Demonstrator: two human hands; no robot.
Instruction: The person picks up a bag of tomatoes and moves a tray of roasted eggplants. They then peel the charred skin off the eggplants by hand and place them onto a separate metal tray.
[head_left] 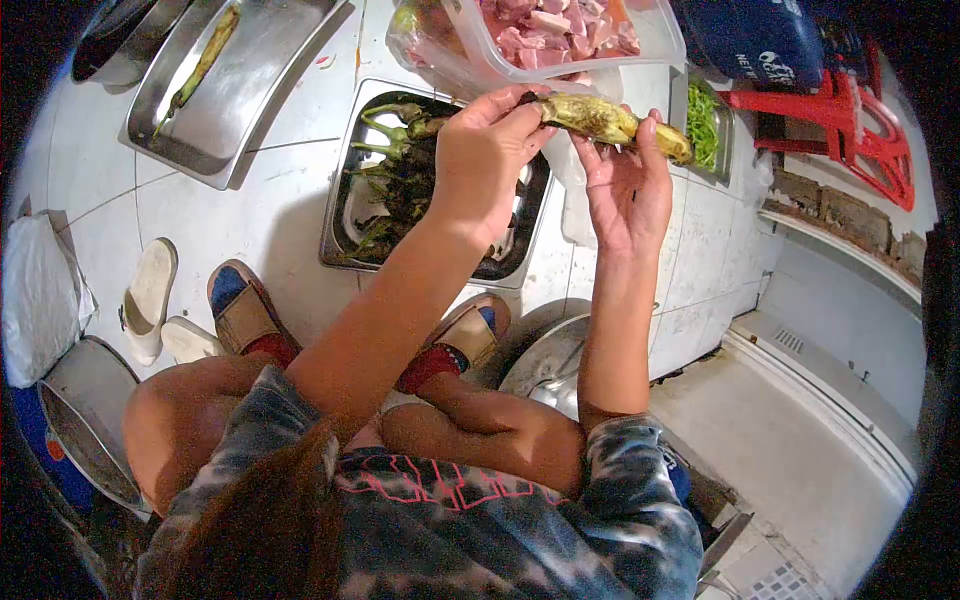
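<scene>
A mostly peeled, roasted eggplant [590, 116], yellowish with brown patches, is held up in front of me. My right hand [628, 190] supports its right part, the thumb on the near side and the fingers partly hidden underneath. At the left end, my left hand [478, 165] pinches with thumb and fingertips, where a bit of dark charred skin shows. Below my left hand, a deep metal tray [338, 215] holds several charred eggplants [405, 175] with green stems. My left forearm covers part of that tray.
A steel tray [265, 100] with one peeled eggplant [205, 65] lies at upper left. Pink meat chunks [560, 28] fill a plastic container [600, 70]. Chopped greens [703, 125] and a red plastic stool [840, 125] are at right. Slippers and a metal bowl [548, 360] surround my feet.
</scene>
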